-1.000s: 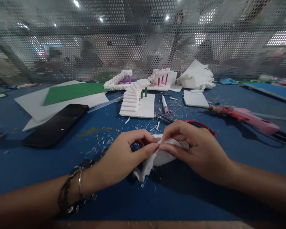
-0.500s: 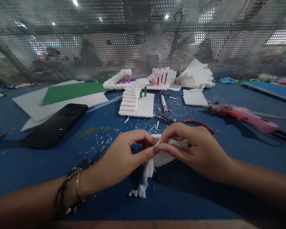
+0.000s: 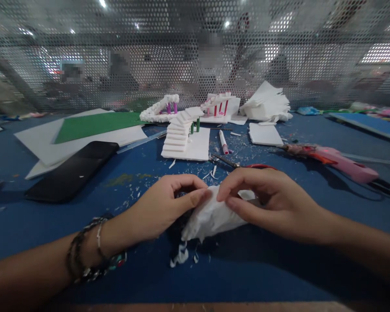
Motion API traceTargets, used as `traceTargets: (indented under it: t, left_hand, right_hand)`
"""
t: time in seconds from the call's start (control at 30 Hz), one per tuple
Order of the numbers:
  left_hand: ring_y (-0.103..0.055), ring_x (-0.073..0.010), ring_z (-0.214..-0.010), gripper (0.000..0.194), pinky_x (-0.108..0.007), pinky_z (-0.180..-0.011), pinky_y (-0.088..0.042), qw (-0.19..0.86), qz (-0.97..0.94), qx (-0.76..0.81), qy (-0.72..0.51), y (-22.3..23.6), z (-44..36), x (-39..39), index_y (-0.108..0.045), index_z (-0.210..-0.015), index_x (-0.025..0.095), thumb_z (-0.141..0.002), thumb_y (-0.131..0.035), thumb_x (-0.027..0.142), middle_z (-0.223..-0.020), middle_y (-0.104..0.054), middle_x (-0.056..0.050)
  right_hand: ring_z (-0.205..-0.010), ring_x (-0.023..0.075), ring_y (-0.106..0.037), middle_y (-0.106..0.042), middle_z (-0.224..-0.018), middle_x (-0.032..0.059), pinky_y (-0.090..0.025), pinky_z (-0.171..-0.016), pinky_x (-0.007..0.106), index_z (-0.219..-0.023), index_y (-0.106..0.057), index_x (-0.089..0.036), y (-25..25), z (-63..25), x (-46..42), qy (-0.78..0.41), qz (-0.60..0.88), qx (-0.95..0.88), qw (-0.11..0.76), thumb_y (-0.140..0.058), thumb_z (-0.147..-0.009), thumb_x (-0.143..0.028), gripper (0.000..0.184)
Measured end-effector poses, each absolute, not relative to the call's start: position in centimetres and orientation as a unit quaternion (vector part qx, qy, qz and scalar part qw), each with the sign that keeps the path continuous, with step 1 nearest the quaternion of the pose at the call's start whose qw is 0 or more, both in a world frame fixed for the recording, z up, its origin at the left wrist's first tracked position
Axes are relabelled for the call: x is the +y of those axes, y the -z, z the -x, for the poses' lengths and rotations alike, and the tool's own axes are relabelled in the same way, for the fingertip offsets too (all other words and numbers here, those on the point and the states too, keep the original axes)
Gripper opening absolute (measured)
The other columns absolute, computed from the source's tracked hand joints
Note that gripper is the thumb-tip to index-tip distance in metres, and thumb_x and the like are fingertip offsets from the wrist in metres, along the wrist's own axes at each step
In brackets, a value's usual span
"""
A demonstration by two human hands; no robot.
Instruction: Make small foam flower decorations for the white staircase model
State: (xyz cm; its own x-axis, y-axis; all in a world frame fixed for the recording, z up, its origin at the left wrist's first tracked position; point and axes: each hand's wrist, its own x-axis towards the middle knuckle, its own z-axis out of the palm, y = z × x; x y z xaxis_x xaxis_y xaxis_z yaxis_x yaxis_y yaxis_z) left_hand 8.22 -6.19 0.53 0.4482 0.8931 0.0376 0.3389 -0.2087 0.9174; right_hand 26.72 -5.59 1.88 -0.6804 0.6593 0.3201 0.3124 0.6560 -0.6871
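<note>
Both my hands meet low over the blue table (image 3: 84,260), pinching one crumpled piece of white foam sheet (image 3: 211,216). My left hand (image 3: 162,208), with bracelets on its wrist, grips the sheet's left edge between thumb and forefinger. My right hand (image 3: 266,199) pinches the top edge just beside it, fingers curled over the sheet. A torn white strip (image 3: 180,255) hangs from the sheet's lower corner down to the table.
A white foam staircase model (image 3: 185,136) stands behind my hands, with two more models (image 3: 159,108) farther back. Red-handled scissors (image 3: 247,165) lie behind my right hand, a pink glue gun (image 3: 341,162) at right. A black phone (image 3: 73,169) and green-and-white sheets (image 3: 91,125) lie at left.
My hands have shifted slightly and the foam sheet has spread wider between them; its torn strip now trails lower onto the table.
</note>
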Motion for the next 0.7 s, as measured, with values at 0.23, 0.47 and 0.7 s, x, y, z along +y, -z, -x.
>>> traceTargets:
  t: [0.23,0.47,0.7]
  left_hand:
    - [-0.051,-0.0090,-0.067,0.012,-0.017,-0.060,-0.034,0.221,-0.833,0.399,-0.314,-0.26,-8.04,-6.58,-0.056,-0.075,0.020,-0.081,-0.047,0.024,-0.069,-0.059,0.006]
    - [-0.050,-0.0079,-0.061,0.010,-0.015,-0.056,-0.035,0.227,-0.817,0.413,-0.332,-0.45,-8.15,-7.11,-0.055,-0.076,0.019,-0.081,-0.048,0.023,-0.067,-0.057,0.006]
    - [-0.048,-0.0061,-0.057,0.013,-0.012,-0.051,-0.035,0.344,-0.782,0.393,-0.340,-0.60,-8.20,-6.74,-0.055,-0.072,0.016,-0.081,-0.047,0.022,-0.064,-0.055,0.006]
  right_hand:
    - [-0.049,0.0063,-0.045,-0.050,-0.057,-0.0061,-0.035,-0.043,0.015,-0.096,-0.041,-0.017,-1.49,-26.15,-5.85,-0.395,0.350,-0.810,0.255,-0.047,-0.080,-0.024,0.018]
    - [-0.057,0.0093,-0.052,-0.059,-0.064,-0.0024,-0.039,-0.048,0.018,-0.098,-0.041,-0.018,-1.34,-26.01,-6.42,-0.315,0.327,-0.849,0.270,-0.042,-0.084,-0.022,0.015]
    - [-0.081,0.0076,-0.057,-0.059,-0.087,0.0004,-0.046,-0.069,0.015,-0.091,-0.050,-0.017,-1.43,-26.65,-5.66,-0.319,0.243,-0.877,0.264,-0.046,-0.082,-0.017,0.010]
